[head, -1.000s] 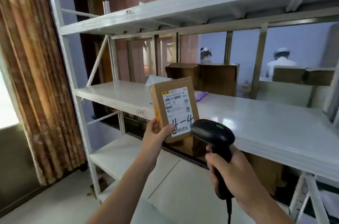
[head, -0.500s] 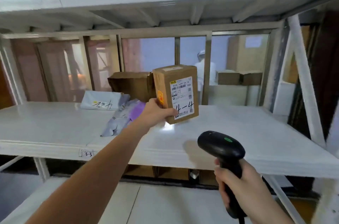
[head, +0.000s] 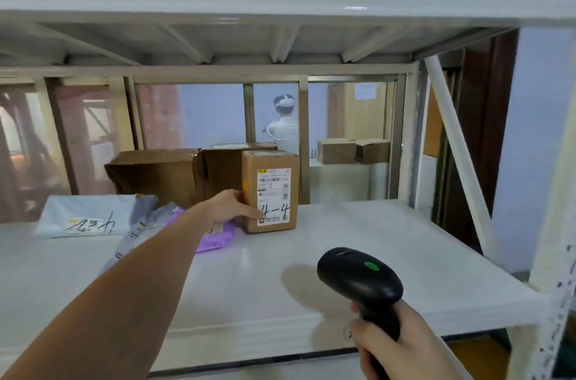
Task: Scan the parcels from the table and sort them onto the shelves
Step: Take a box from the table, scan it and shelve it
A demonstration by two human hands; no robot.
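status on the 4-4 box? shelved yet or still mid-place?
Nearly done: the 4-4 box stands upright on the shelf, label facing out. In hand: the left hand grips its side; the right hand holds the scanner. Left: let go. Other parcels on the table aren't in view.

Parcel storeroom: white numbered shelves (head: 343, 255), labelled cardboard boxes (head: 156, 174).

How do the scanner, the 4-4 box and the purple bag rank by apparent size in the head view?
1. Scanner, though nearness inflates it.
2. 4-4 box.
3. Purple bag, partly hidden by the arm.
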